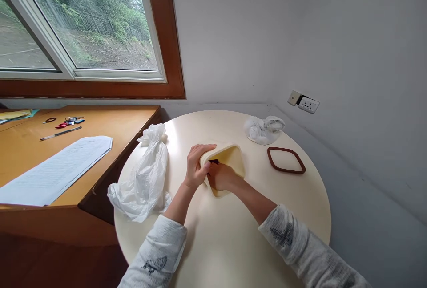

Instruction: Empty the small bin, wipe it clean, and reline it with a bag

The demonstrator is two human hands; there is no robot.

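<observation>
A cream trash bin (236, 156) is tilted over the round table, its wide mouth turned toward me. My left hand (196, 163) grips the bin's rim on the left side, thumb over the edge and fingers along the outside. Inside the mouth, against the left inner wall, is my right hand (222, 176), curled with its fingertips mostly hidden. A small dark piece (214, 161) shows beside its fingers; what it is I cannot make out. To the right a brown rounded-square ring (286, 170), like a bin's rim, lies flat on the table.
A knotted white plastic bag (145, 181) lies on the left of the round table (230, 243). Another crumpled bag (263, 130) sits at the back right. A wooden desk (133, 121) on the left holds papers (60, 168), a pen (60, 133) and keys (70, 121).
</observation>
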